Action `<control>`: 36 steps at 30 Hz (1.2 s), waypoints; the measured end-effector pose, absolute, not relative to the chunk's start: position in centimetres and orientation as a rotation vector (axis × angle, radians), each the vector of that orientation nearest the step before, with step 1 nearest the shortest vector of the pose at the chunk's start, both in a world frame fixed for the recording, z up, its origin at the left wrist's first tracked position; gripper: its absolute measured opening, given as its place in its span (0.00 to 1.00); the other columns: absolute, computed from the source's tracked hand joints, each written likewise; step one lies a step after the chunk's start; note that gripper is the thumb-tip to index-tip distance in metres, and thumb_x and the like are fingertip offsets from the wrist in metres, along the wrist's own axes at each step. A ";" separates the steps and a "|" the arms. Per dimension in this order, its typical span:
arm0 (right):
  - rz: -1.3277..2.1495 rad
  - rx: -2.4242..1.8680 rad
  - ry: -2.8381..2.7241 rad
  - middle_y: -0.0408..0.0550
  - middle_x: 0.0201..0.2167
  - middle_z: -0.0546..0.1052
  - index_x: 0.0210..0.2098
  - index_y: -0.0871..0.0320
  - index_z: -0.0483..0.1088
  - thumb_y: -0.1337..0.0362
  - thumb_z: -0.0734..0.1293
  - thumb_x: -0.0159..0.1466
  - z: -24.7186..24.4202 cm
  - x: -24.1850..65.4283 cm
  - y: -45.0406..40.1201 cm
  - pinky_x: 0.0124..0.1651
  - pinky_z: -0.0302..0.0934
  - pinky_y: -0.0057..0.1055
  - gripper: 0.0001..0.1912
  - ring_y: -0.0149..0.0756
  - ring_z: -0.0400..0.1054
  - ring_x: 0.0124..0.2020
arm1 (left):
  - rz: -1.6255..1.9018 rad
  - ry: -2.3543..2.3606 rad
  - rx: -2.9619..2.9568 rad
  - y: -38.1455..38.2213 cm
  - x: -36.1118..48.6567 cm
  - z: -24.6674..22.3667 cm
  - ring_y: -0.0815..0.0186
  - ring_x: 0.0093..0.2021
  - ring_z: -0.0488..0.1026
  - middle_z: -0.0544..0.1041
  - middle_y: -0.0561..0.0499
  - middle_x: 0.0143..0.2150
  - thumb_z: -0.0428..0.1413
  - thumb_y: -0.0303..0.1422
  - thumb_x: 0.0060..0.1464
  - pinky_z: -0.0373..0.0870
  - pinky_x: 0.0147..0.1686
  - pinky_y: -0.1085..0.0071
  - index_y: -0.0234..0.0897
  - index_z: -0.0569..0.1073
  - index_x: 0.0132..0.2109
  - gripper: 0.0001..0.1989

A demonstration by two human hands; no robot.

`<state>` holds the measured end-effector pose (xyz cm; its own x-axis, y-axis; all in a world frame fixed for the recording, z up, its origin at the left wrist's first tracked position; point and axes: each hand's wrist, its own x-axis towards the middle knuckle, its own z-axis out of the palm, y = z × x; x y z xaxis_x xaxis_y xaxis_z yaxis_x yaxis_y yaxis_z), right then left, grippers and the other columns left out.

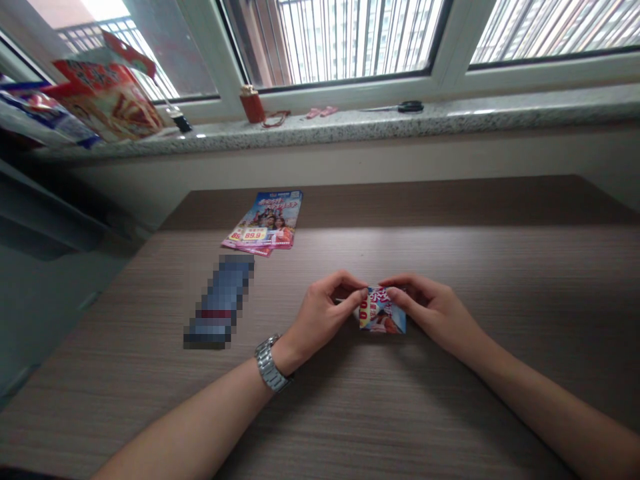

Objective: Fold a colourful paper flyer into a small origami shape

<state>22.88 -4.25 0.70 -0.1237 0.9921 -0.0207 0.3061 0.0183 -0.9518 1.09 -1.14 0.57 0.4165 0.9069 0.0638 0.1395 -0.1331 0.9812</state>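
Observation:
A small folded piece of colourful printed paper (384,319) is held just above the wooden table (475,400), near its middle. My left hand (330,303), with a metal watch on the wrist, pinches the paper's upper left edge between thumb and fingers. At the upper right edge, my right hand (433,307) grips the same paper, its thumb lying on the printed face. The fingertips behind the paper are partly hidden. Left of my hands and farther back lies a stack of printed flyers (270,220).
A blurred dark blue flat object (220,303) lies left of my left hand. On the stone windowsill (350,127) stand a red lighter (252,105), a red snack bag (107,97) and scissors (410,107), with small pink items (321,113) between them.

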 end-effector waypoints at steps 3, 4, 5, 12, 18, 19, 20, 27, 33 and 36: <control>1.133 -1.399 -1.475 0.47 0.35 0.83 0.39 0.55 0.78 0.49 0.68 0.66 0.8 23.1 -4.2 0.38 0.70 0.34 0.16 0.41 0.76 0.35 | 0.910 0.972 1.537 -1.1 1.1 0.5 0.66 0.37 0.78 0.81 0.48 0.38 0.62 0.39 0.61 0.74 0.38 0.73 0.34 0.78 0.42 0.11; 1.125 -1.413 -1.472 0.47 0.34 0.83 0.38 0.55 0.78 0.49 0.68 0.66 0.8 23.2 -4.1 0.38 0.70 0.34 0.16 0.41 0.76 0.35 | 0.914 0.973 1.530 -1.1 1.1 0.5 0.66 0.37 0.78 0.81 0.48 0.38 0.63 0.39 0.61 0.74 0.38 0.73 0.34 0.78 0.42 0.11; 1.119 -1.425 -1.474 0.47 0.34 0.83 0.38 0.55 0.78 0.49 0.68 0.66 0.7 23.3 -4.1 0.38 0.69 0.33 0.16 0.40 0.75 0.34 | 0.916 0.973 1.527 -1.1 1.1 0.4 0.66 0.37 0.77 0.81 0.48 0.38 0.63 0.39 0.61 0.74 0.38 0.73 0.34 0.78 0.42 0.11; 1.132 -1.415 -1.449 0.48 0.33 0.83 0.36 0.56 0.78 0.46 0.68 0.65 0.4 23.4 -4.1 0.38 0.70 0.33 0.18 0.40 0.76 0.33 | 0.904 0.965 1.528 -1.0 1.1 0.3 0.64 0.39 0.78 0.81 0.47 0.39 0.62 0.39 0.60 0.75 0.40 0.71 0.34 0.78 0.42 0.12; 1.161 -1.404 -1.448 0.48 0.31 0.82 0.36 0.56 0.77 0.46 0.68 0.65 0.2 23.5 -4.0 0.36 0.68 0.33 0.19 0.40 0.75 0.32 | 0.905 0.944 1.506 -1.0 1.0 0.2 0.65 0.39 0.78 0.81 0.47 0.40 0.62 0.39 0.61 0.75 0.41 0.71 0.34 0.77 0.43 0.11; 1.165 -1.401 -1.456 0.48 0.31 0.82 0.36 0.56 0.77 0.46 0.68 0.65 0.2 23.6 -4.0 0.36 0.68 0.33 0.19 0.40 0.75 0.32 | 0.902 0.939 1.503 -1.0 1.0 0.1 0.65 0.39 0.78 0.81 0.47 0.40 0.62 0.39 0.61 0.75 0.41 0.71 0.34 0.77 0.43 0.11; 1.164 -1.399 -1.467 0.48 0.31 0.82 0.36 0.56 0.77 0.46 0.68 0.66 0.2 23.6 -4.1 0.36 0.68 0.33 0.19 0.40 0.75 0.32 | 0.898 0.935 1.499 -1.0 1.0 0.1 0.65 0.39 0.78 0.81 0.47 0.40 0.62 0.39 0.61 0.75 0.41 0.71 0.34 0.77 0.43 0.11; 1.146 -1.397 -1.459 0.46 0.28 0.82 0.33 0.55 0.76 0.45 0.69 0.64 0.7 23.3 -4.0 0.34 0.69 0.32 0.19 0.39 0.75 0.30 | 0.890 0.915 1.469 -0.9 1.0 -0.1 0.64 0.39 0.78 0.81 0.47 0.39 0.63 0.39 0.60 0.76 0.41 0.70 0.34 0.77 0.44 0.12; 1.135 -1.424 -1.423 0.47 0.31 0.82 0.35 0.56 0.77 0.47 0.70 0.63 0.8 23.1 -4.1 0.35 0.70 0.32 0.18 0.40 0.76 0.31 | 0.916 0.942 1.478 -1.0 1.1 0.2 0.66 0.37 0.78 0.81 0.48 0.38 0.64 0.38 0.59 0.75 0.39 0.72 0.34 0.78 0.42 0.11; 1.144 -1.428 -1.423 0.47 0.32 0.83 0.37 0.55 0.78 0.48 0.70 0.64 0.7 23.2 -4.2 0.36 0.69 0.32 0.17 0.39 0.76 0.32 | 0.938 0.947 1.479 -1.0 1.1 0.2 0.66 0.37 0.77 0.81 0.49 0.37 0.64 0.37 0.59 0.74 0.38 0.73 0.34 0.78 0.41 0.10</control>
